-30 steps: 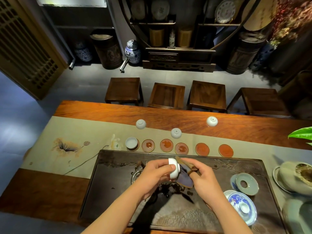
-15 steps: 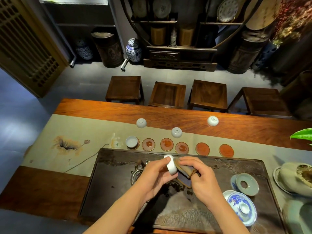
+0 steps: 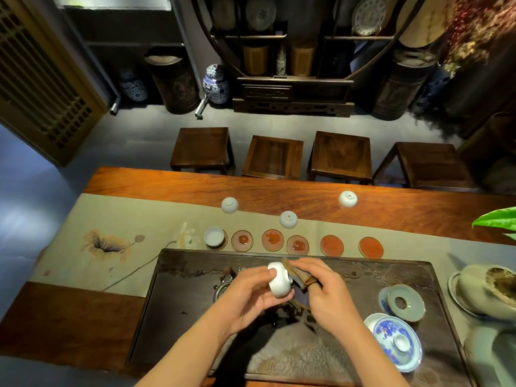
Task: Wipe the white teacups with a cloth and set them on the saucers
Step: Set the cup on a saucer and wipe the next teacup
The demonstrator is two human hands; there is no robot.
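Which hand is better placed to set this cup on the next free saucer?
Left. The left hand already grips the cup, and the free saucer lies on its side. The right hand holds the cloth.

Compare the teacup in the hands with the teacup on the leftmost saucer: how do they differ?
The held teacup is gripped by the left hand above the tea tray, tipped on its side; the placed teacup stands upright on a saucer. The right hand presses a cloth to the held teacup; nothing touches the placed teacup. Both are small and white.
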